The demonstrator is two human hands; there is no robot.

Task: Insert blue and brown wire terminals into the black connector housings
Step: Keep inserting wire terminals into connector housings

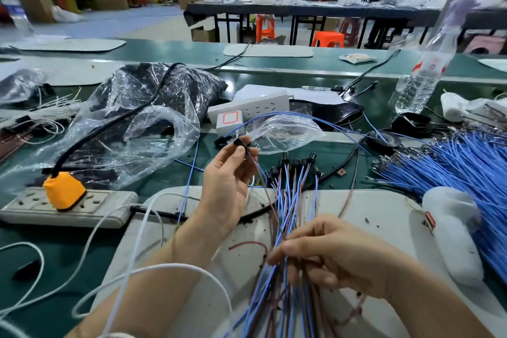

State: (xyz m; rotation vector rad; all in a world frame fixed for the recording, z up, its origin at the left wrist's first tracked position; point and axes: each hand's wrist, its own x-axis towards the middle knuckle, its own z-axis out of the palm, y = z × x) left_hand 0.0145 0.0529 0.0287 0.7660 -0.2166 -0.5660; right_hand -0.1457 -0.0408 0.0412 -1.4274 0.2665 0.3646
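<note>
My left hand (227,181) is raised above the white mat (384,217) and pinches a small black connector housing (241,143) between thumb and fingertips; a blue and a brown wire trail down from it. My right hand (334,252) grips a bundle of blue and brown wires (290,206) near the mat's front. The bundle fans upward to several black housings (297,163) fitted on the wire ends. A big pile of loose blue wires with terminals (461,162) lies at the right.
A grey power strip with an orange plug (64,191) lies at the left. Clear plastic bags (131,129) hold dark parts behind it. A small clear bag (285,133), a white power strip (255,108), a water bottle (422,77) and white cables (137,274) surround the mat.
</note>
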